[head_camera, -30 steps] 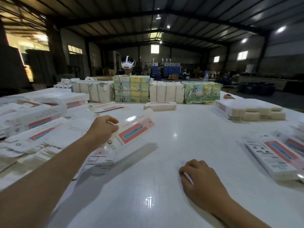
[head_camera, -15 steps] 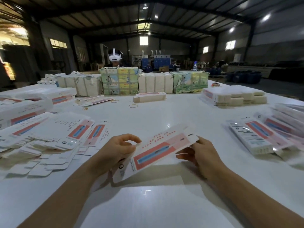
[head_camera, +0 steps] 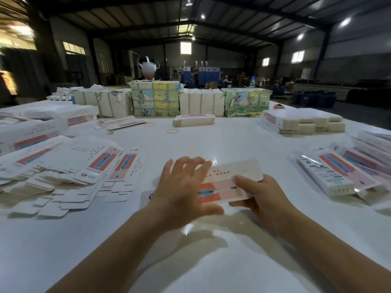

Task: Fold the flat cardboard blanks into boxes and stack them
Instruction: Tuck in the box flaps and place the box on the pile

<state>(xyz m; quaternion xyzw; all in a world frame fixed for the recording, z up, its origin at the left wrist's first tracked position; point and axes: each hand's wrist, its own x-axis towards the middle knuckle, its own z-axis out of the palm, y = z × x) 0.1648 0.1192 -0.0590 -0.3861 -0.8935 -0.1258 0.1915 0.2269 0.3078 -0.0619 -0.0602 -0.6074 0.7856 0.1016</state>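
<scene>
Blank in hand: cardboard blank still flat, just over the surface.
Right grip: right hand pinches its right end.
Left grip: left hand spread open on top.
Left of grip: unfolded blanks heaped, many remaining.
Right of grip: folded boxes piled.

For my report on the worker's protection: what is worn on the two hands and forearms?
Nothing is worn. The left hand and the right hand are bare, without gloves, rings or a watch. Both forearms are bare as far as the picture's edge; no sleeve shows.
</scene>
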